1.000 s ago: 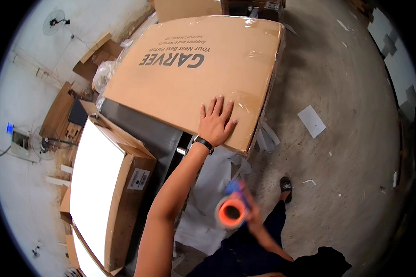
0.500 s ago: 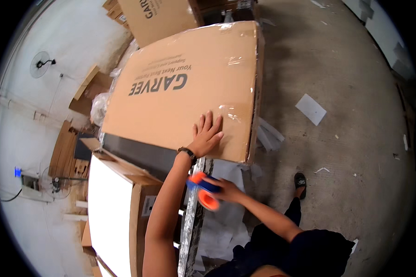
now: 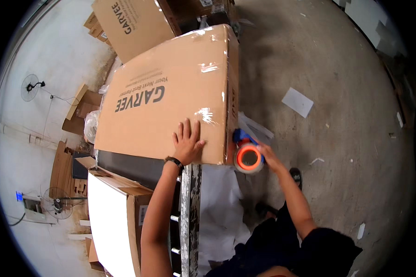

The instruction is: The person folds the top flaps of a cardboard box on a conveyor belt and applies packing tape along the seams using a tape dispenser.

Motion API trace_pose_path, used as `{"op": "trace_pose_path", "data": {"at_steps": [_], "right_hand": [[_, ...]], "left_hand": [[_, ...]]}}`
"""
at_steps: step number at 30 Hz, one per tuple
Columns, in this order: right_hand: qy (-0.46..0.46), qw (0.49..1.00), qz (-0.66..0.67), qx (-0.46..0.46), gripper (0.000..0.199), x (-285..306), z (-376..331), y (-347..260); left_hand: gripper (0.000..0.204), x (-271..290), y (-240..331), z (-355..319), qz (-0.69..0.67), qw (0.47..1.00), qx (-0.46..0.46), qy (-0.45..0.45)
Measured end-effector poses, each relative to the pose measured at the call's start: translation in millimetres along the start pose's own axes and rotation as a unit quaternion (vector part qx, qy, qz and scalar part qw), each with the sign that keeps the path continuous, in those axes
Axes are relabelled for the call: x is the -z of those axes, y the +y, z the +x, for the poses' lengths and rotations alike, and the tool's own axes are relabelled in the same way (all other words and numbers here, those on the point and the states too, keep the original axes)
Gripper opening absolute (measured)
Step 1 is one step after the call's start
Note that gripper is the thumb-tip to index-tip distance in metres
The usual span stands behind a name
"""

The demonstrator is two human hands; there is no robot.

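A large brown cardboard box (image 3: 171,69) with shiny clear tape along its edges lies on a roller conveyor (image 3: 191,221). My left hand (image 3: 187,143), a dark band at its wrist, rests flat on the box top near the close right corner, fingers spread. In my right hand (image 3: 267,156) is a tape dispenser (image 3: 248,157), blue with an orange core and a roll of tape. Its blue head is up against the box's right side, close to the near corner. The fingers of that hand are partly hidden behind the dispenser.
Left of the conveyor stands an open carton (image 3: 133,198) beside a bright white panel (image 3: 107,217). Another brown box (image 3: 129,27) sits beyond the taped one. White sheets (image 3: 297,102) lie on the concrete floor. Wall fans (image 3: 31,87) are at the left.
My right hand has carried the tape dispenser up and right, from beside the conveyor rail to the box's right side. My left hand stays flat on the box.
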State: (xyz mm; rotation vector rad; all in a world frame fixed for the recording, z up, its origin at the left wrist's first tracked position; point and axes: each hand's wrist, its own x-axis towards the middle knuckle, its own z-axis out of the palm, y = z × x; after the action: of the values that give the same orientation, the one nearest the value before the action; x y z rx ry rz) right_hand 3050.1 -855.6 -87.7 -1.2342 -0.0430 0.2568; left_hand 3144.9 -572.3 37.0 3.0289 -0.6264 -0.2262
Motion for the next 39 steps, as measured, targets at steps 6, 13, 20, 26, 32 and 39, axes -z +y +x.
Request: {"op": "trace_pose_path", "data": {"at_steps": [6,13,20,26,32,39], "right_hand": [[0.005,1.000,0.016,0.015,0.076,-3.4,-11.0,26.8],[-0.050,0.998,-0.027,-0.012,0.062,-133.5,-136.6,50.0],[-0.015,0.916,-0.397,-0.065,0.072,-173.3,-39.8,31.9],[-0.199,0.898,-0.384,-0.081,0.062,-107.0,-4.9,35.3],[0.026,0.905,0.327,-0.272,0.068,147.2,-88.1,-0.3],[0.167,0.901,0.391,-0.085,0.068,314.3,47.5,-110.7]], "left_hand": [[0.066,2.7,3.2,3.2,-0.005,1.000,-0.008,0.008],[0.065,0.0,3.5,-1.6,0.002,1.000,0.008,0.008],[0.072,1.8,0.9,-4.7,0.000,0.999,0.007,0.034],[0.094,0.8,8.6,1.0,0.026,0.999,0.029,-0.005],[0.108,17.4,69.7,50.0,-0.080,0.989,0.123,-0.008],[0.101,50.7,117.7,293.4,-0.001,0.979,0.154,0.132]]}}
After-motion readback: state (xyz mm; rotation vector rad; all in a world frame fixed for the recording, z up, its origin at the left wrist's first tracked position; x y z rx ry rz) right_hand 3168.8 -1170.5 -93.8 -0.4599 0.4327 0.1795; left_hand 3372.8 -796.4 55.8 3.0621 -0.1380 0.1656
